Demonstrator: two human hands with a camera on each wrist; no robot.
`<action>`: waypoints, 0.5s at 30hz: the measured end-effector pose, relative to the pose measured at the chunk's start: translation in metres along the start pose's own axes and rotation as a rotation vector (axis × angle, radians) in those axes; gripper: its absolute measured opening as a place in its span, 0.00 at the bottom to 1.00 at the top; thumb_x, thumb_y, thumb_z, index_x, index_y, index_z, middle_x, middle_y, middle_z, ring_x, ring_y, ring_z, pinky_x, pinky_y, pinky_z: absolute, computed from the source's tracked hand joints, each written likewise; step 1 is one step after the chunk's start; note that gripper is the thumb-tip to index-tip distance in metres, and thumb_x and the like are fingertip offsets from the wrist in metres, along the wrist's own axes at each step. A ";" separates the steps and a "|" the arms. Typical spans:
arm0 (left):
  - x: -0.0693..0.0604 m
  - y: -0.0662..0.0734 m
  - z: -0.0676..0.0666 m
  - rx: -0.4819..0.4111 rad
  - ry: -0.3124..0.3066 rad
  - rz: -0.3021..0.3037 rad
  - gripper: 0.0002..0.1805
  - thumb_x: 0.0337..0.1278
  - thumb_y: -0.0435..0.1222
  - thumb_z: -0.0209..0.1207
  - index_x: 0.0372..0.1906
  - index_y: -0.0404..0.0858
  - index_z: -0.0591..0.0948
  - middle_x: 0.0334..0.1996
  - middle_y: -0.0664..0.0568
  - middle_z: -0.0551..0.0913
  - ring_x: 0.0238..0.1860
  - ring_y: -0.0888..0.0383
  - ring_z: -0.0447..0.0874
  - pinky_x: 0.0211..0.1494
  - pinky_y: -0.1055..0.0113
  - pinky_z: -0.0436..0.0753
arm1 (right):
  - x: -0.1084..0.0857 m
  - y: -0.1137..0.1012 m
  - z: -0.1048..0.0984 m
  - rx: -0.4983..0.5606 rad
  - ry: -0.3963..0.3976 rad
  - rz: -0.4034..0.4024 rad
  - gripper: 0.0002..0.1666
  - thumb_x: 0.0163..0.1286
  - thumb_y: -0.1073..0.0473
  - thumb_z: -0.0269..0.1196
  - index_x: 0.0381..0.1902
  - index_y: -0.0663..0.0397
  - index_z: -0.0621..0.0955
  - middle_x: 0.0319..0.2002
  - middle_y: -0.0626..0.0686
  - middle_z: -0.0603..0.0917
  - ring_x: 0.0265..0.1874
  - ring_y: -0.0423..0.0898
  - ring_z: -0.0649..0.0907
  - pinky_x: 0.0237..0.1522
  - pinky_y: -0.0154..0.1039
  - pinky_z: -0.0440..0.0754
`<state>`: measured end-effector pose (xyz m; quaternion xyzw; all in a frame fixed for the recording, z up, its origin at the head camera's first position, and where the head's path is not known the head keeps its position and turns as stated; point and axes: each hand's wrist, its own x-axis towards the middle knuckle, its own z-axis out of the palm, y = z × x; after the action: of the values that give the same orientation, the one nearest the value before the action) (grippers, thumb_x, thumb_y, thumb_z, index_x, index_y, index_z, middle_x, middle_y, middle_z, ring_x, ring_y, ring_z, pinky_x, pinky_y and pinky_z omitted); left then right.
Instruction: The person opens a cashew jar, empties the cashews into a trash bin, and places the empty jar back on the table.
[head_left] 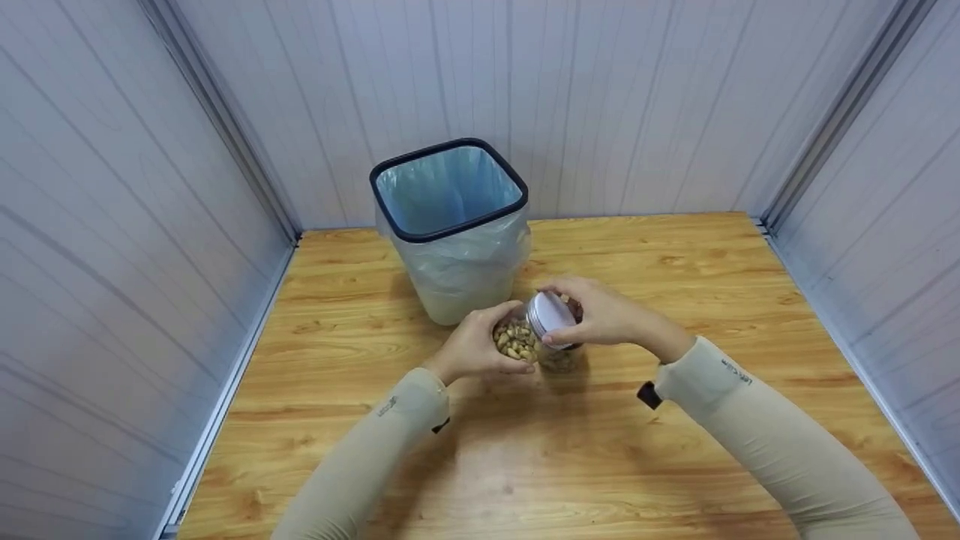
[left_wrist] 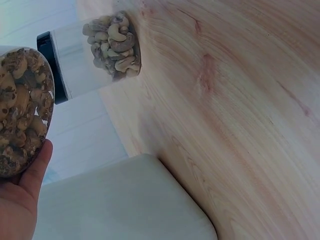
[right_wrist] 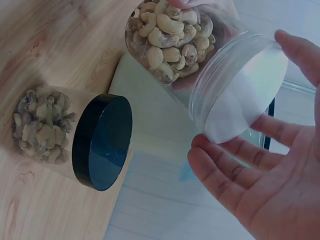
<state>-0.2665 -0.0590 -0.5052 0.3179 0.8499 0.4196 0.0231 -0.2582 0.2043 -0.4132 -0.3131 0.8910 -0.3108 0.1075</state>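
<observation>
My left hand (head_left: 474, 346) grips a clear jar (head_left: 516, 341) of cashews around its body. The jar is tilted and held off the table; its nut-covered bottom shows in the left wrist view. My right hand (head_left: 600, 311) holds the jar's pale, silvery lid (head_left: 553, 319) by the rim, thumb on one side and fingers on the other. The right wrist view shows that lid (right_wrist: 250, 90) seated at the jar's mouth. Close by, a second clear jar (right_wrist: 45, 125) of cashews with a black lid (right_wrist: 105, 142) stands upright on the table, partly hidden in the head view.
A pale waste bin (head_left: 465, 277) with a black rim and a plastic liner stands behind the hands, left of centre. The wooden table (head_left: 337, 300) is bounded by white panel walls (head_left: 600, 97) at the back and both sides.
</observation>
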 end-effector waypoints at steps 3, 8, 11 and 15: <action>0.000 0.000 -0.001 0.004 0.004 -0.001 0.56 0.39 0.48 0.88 0.76 0.35 0.75 0.67 0.44 0.86 0.63 0.51 0.86 0.70 0.53 0.84 | -0.001 0.001 -0.001 -0.004 -0.013 -0.069 0.47 0.65 0.53 0.79 0.79 0.54 0.73 0.71 0.63 0.77 0.62 0.61 0.80 0.58 0.60 0.85; 0.000 -0.001 -0.002 0.010 0.005 -0.004 0.55 0.39 0.48 0.88 0.76 0.37 0.75 0.66 0.46 0.86 0.62 0.52 0.86 0.69 0.54 0.84 | 0.000 0.001 -0.001 0.021 -0.021 -0.181 0.48 0.58 0.66 0.78 0.77 0.54 0.75 0.74 0.62 0.74 0.68 0.62 0.77 0.65 0.64 0.81; 0.000 0.000 -0.003 0.011 0.004 -0.001 0.55 0.40 0.49 0.87 0.76 0.38 0.76 0.65 0.46 0.86 0.61 0.52 0.86 0.68 0.54 0.85 | 0.001 0.002 -0.001 0.044 -0.030 -0.218 0.48 0.57 0.68 0.77 0.76 0.55 0.76 0.76 0.62 0.73 0.71 0.63 0.75 0.68 0.67 0.78; -0.001 -0.001 -0.002 0.012 0.003 -0.002 0.55 0.40 0.49 0.87 0.76 0.37 0.76 0.65 0.46 0.86 0.61 0.52 0.87 0.68 0.54 0.85 | 0.000 -0.001 -0.001 0.050 -0.025 -0.174 0.48 0.63 0.58 0.79 0.79 0.53 0.73 0.76 0.64 0.72 0.69 0.63 0.76 0.64 0.64 0.81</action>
<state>-0.2665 -0.0617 -0.5048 0.3164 0.8528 0.4151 0.0204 -0.2581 0.2044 -0.4123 -0.3904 0.8509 -0.3373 0.0991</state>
